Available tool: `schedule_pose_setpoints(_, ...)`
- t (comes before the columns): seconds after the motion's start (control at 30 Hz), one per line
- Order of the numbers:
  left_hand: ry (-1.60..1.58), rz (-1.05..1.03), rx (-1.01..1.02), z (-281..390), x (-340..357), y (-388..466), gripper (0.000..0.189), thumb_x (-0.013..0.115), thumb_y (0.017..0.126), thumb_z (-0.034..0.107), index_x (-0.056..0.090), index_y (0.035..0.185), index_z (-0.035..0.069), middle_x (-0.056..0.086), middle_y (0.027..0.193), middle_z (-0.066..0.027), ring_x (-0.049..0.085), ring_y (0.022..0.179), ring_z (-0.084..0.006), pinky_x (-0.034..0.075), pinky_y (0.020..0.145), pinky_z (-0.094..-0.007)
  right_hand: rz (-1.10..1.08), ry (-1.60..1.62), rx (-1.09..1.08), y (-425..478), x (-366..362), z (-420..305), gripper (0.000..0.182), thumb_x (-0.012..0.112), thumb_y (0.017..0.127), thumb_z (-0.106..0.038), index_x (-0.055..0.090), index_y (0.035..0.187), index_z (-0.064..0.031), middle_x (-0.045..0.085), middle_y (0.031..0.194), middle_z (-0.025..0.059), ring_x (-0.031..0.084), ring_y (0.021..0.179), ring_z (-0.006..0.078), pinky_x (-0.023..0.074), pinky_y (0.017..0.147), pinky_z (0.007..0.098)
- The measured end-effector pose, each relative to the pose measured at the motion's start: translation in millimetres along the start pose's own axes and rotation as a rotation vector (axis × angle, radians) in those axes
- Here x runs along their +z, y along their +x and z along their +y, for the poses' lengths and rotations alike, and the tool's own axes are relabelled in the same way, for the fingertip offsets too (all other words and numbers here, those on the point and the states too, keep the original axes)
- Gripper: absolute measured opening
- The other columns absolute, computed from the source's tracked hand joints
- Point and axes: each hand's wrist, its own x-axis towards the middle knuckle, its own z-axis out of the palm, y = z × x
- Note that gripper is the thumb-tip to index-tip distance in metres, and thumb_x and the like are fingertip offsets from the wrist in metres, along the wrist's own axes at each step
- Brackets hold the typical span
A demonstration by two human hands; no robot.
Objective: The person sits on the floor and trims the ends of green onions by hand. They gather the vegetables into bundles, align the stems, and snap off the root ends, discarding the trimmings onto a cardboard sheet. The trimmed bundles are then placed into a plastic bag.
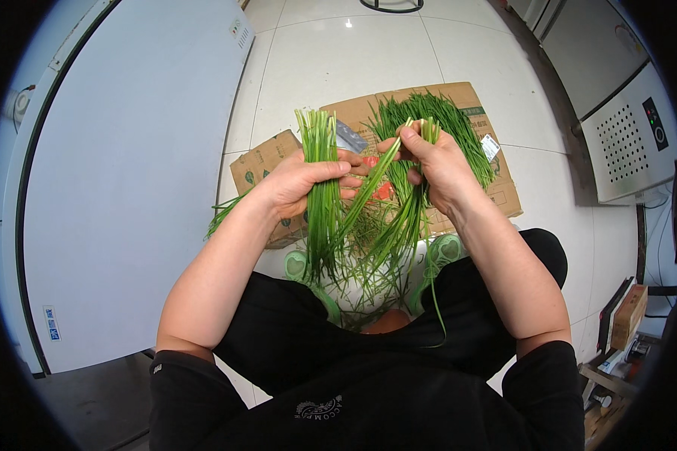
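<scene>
My left hand (310, 180) grips a thick upright bundle of garlic chives (321, 208), pale cut ends up and green leaves hanging down. In my right hand (434, 158) is a smaller bunch of chives (404, 225), its leaves drooping towards the floor. Between that hand's thumb and fingers a few stalks (379, 175) stand apart from the bunch and slant down towards the left bundle. Beyond my right hand a large pile of chives (445, 121) lies on a flattened cardboard sheet (499, 183). Loose trimmings (366, 231) are scattered below both hands.
A cardboard box (268, 158) stands at the left, with more chives (223, 214) beside it. A large white appliance (130, 169) borders the left side, and a metal cabinet (626, 135) the right. My green shoes (444, 248) flank the trimmings on the tiled floor (350, 56).
</scene>
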Motion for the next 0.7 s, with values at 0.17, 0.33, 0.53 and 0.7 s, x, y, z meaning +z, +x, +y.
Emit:
schedule_pose_setpoints(0.17,0.094,0.052,0.009,-4,-6,5,0.036,0.063,0.089,0.009,0.053,0.119,-0.007,0.062,0.11,-0.0181,0.066,0.091,-0.019,0.059,0.075,-0.0278,0.05,-0.219,-0.232,2,-5,-4,0.016,0.05,0.098,-0.014,0.059,0.092,-0.002,0.068,0.09,0.0101,0.063,0.075,0.0136,0.0492,0.062,0.0265)
schedule_pose_setpoints(0.33,0.169,0.1,0.028,-6,-13,6,0.035,0.064,0.089,0.009,0.053,0.118,-0.007,0.063,0.108,-0.0179,0.066,0.087,-0.018,0.059,0.073,-0.0269,0.005,-0.506,-0.248,4,-13,-13,0.012,0.05,0.097,-0.013,0.053,0.092,-0.0024,0.07,0.095,0.007,0.062,0.083,0.011,0.0483,0.074,0.03)
schedule_pose_setpoints(0.53,0.116,-0.034,-0.015,1,-3,1,0.039,0.067,0.088,0.01,0.053,0.12,-0.007,0.063,0.108,-0.0179,0.066,0.085,-0.0171,0.059,0.072,-0.0275,-0.019,-0.092,-0.147,7,-14,-8,0.013,0.046,0.1,-0.016,0.049,0.094,-0.0047,0.066,0.083,0.0086,0.055,0.064,0.0109,0.0495,0.06,0.0271)
schedule_pose_setpoints(0.7,0.084,-0.145,-0.061,-3,-2,1,0.042,0.07,0.086,0.014,0.053,0.12,-0.006,0.064,0.106,-0.0164,0.066,0.082,-0.0165,0.057,0.069,-0.0273,-0.086,-0.044,0.002,1,-1,1,0.022,0.058,0.096,-0.028,0.053,0.093,-0.0065,0.048,0.064,-0.0022,0.045,0.053,0.007,0.0405,0.046,0.0223)
